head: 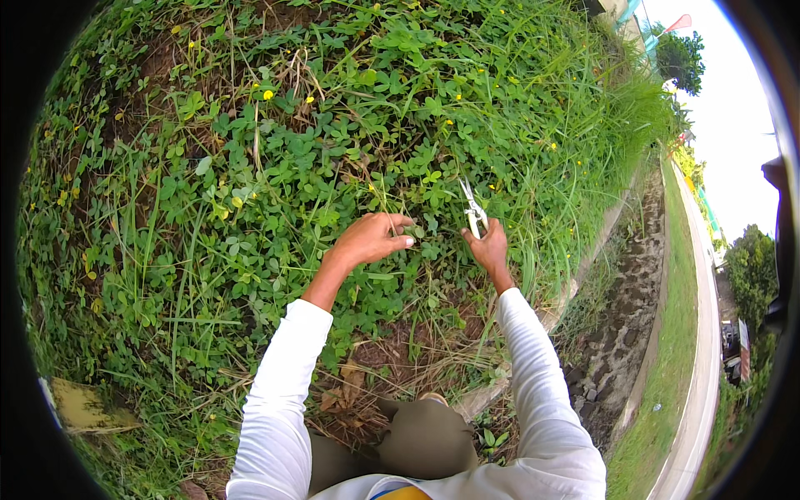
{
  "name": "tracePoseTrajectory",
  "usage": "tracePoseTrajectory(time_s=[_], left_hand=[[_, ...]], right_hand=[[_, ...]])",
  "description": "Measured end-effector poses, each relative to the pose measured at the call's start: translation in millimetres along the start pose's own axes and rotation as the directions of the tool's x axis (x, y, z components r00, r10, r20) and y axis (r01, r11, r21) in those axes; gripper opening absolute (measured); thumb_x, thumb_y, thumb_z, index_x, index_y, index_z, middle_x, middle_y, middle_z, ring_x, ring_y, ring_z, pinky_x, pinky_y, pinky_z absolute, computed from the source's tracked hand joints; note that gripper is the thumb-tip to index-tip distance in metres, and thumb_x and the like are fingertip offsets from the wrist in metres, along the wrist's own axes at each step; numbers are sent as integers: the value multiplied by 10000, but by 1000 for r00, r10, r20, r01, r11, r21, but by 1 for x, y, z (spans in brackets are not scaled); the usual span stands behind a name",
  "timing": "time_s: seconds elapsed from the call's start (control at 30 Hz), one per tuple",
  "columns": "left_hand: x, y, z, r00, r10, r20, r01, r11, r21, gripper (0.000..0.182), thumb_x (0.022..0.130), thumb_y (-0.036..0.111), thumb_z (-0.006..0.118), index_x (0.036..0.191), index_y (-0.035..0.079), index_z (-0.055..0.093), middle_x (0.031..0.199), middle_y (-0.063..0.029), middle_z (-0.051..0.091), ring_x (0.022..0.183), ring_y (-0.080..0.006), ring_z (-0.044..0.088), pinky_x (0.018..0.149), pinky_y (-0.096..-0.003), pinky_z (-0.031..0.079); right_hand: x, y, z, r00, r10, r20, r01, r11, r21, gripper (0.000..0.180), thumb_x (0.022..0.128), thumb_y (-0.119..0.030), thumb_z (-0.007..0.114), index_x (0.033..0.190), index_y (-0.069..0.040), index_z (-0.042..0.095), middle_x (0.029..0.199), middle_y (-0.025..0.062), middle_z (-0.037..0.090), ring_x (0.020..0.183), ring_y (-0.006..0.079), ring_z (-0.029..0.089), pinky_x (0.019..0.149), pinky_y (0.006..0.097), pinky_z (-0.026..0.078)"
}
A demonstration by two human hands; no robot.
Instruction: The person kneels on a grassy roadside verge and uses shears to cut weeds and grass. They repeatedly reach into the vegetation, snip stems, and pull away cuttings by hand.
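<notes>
My left hand (373, 237) reaches over low green ground cover (281, 181) with rounded leaflets and small yellow flowers. Its thumb and forefinger are apart, and a thin grass stalk (391, 209) crosses the fingers. Whether the stalk is held or only touches them is unclear. To the right, my right hand (489, 245) grips pruning snips (475, 212) by their white handles. The narrow metal blades point away from me, just above the leaves, and look slightly parted. Longer grass blades (531, 206) rise beside that hand.
Bare soil with dry grass (400, 350) lies before my knee (428, 437). A concrete edge (565, 297) borders the planted bank on the right, with a stone-lined ditch (625, 325), a grass strip (678, 300) and a pale road (697, 375) beyond. A yellowish block (90, 406) sits at lower left.
</notes>
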State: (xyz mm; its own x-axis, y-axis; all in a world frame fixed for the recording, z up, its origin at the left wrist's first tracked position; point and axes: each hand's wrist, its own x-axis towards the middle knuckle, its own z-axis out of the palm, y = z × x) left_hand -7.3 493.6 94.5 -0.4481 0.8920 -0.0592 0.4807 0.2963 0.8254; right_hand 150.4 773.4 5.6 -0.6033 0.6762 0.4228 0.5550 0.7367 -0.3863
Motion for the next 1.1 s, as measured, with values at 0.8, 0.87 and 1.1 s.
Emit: tracePoseTrajectory(time_s=[0.8,0.87,1.1], left_hand=[[-10,10,-7,993,68,98,-71,997,34,491,860,334,689,1295,121,608,1151,-162,686,1064,-298,657,929,-422,496],[-11,10,-9,994,56,91,-59,998,31,488,861,332,689,1294,121,609,1154,-155,687,1053,-294,660,923,-419,500],[-6,9,-4,993,65,103,-72,995,66,528,861,349,699,1309,90,596,1170,-155,682,1010,-271,679,885,-398,521]], right_hand=[[69,-82,-19,995,-79,67,76,996,46,544,747,-524,761,797,1,628,678,203,657,656,382,652,647,468,508],[63,-73,-20,996,-49,75,46,998,43,531,745,-504,770,798,3,622,684,196,655,653,380,645,642,470,499],[49,-71,-16,986,-166,28,167,985,-42,606,708,-469,786,1033,0,580,943,171,612,883,339,602,776,442,475]])
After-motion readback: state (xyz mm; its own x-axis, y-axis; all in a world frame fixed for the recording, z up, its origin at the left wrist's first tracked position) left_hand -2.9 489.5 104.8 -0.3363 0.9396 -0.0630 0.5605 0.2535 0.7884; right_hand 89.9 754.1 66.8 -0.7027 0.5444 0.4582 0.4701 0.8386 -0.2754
